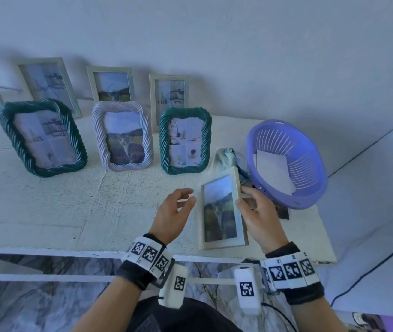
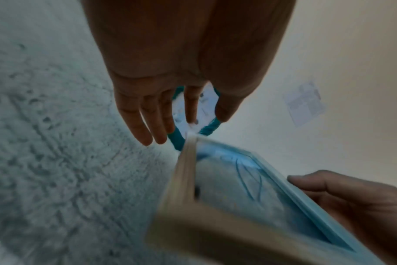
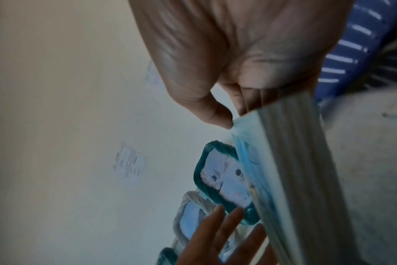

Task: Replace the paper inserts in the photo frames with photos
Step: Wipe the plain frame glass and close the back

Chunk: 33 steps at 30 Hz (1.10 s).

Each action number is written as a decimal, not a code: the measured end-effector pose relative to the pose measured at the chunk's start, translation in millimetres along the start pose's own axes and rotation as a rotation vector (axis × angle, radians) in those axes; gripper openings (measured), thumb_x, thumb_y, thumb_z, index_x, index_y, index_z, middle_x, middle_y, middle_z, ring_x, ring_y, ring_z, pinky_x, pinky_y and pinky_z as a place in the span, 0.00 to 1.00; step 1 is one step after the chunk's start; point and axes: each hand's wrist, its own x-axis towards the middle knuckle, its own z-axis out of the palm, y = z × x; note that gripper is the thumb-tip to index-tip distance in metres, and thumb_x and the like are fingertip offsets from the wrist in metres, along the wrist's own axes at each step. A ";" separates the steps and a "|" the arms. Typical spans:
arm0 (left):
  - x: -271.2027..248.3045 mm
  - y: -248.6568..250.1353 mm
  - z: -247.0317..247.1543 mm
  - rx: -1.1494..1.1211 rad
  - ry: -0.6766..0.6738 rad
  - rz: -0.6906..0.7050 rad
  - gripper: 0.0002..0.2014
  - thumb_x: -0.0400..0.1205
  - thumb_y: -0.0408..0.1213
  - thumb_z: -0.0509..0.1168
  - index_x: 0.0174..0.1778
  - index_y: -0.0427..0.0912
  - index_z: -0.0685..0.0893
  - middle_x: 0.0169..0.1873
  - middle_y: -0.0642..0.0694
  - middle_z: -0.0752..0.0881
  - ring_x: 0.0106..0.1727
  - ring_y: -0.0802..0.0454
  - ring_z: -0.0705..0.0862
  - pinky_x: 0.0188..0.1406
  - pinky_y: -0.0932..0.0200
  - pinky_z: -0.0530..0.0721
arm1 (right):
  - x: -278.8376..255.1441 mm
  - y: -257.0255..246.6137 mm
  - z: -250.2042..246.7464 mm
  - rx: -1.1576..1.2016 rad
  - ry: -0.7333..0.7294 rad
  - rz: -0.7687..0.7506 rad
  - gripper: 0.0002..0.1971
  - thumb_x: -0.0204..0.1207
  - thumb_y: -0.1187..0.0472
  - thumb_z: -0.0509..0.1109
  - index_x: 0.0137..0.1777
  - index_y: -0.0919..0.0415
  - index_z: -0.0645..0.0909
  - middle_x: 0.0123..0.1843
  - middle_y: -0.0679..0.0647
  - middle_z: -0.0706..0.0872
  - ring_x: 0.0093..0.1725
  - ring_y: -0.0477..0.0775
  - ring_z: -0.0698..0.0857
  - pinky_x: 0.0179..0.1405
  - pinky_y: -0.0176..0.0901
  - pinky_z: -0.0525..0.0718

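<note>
Fingers of right hand (image 1: 259, 212) pinch wooden frame (image 1: 221, 209) edge (thumb in front); left hand (image 1: 173, 212) loosely spread, touching nothing.

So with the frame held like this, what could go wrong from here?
1. Only the right hand holds the pale wooden frame, by one edge; the left hand is off it, so that grip may slip.
2. The frame hangs near the table edge and could drop past it.
3. Standing it up could knock the green frame close behind.
</note>
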 end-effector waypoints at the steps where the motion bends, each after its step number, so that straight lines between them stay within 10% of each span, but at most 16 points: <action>1: -1.0 -2.5 0.6 -0.054 0.005 -0.032 0.15 0.85 0.47 0.62 0.68 0.51 0.78 0.61 0.50 0.83 0.60 0.53 0.84 0.60 0.54 0.83 | -0.4 -0.8 2.9 0.081 0.006 0.021 0.12 0.82 0.66 0.65 0.63 0.56 0.79 0.53 0.45 0.87 0.52 0.40 0.86 0.50 0.34 0.83; 6: -3.5 1.5 -6.7 -0.475 0.085 -0.135 0.15 0.88 0.43 0.58 0.70 0.49 0.76 0.49 0.46 0.90 0.51 0.48 0.89 0.53 0.47 0.88 | 2.2 -3.9 26.5 0.473 -0.055 0.206 0.14 0.74 0.65 0.67 0.59 0.62 0.83 0.53 0.63 0.90 0.55 0.67 0.87 0.57 0.65 0.83; 11: -0.9 -3.7 -25.8 -0.462 0.189 -0.008 0.14 0.88 0.37 0.57 0.70 0.45 0.77 0.45 0.47 0.91 0.47 0.52 0.90 0.43 0.59 0.88 | 25.1 -11.5 36.7 0.033 -0.057 -0.012 0.13 0.83 0.61 0.64 0.66 0.58 0.78 0.52 0.54 0.87 0.50 0.46 0.86 0.49 0.43 0.85; 15: -1.1 -12.0 -39.9 -0.435 0.223 0.021 0.16 0.88 0.38 0.57 0.72 0.44 0.76 0.48 0.42 0.91 0.52 0.42 0.90 0.50 0.48 0.88 | 74.7 -12.5 47.5 -0.577 0.091 -0.340 0.19 0.82 0.64 0.62 0.71 0.66 0.73 0.65 0.63 0.78 0.64 0.61 0.77 0.61 0.52 0.78; 21: -2.7 -22.4 -50.0 -0.433 0.269 0.005 0.17 0.87 0.41 0.58 0.73 0.47 0.75 0.50 0.41 0.91 0.54 0.40 0.89 0.60 0.34 0.84 | 135.4 -4.1 56.8 -1.070 0.045 -0.080 0.25 0.78 0.63 0.62 0.75 0.60 0.66 0.71 0.73 0.68 0.67 0.73 0.72 0.62 0.58 0.77; 33: -0.3 -27.2 -48.4 -0.360 0.266 0.037 0.21 0.88 0.41 0.57 0.79 0.54 0.69 0.51 0.47 0.89 0.55 0.47 0.87 0.65 0.36 0.81 | 132.2 0.8 53.5 -0.950 0.066 -0.082 0.20 0.77 0.72 0.60 0.69 0.63 0.72 0.65 0.66 0.74 0.61 0.69 0.77 0.57 0.55 0.78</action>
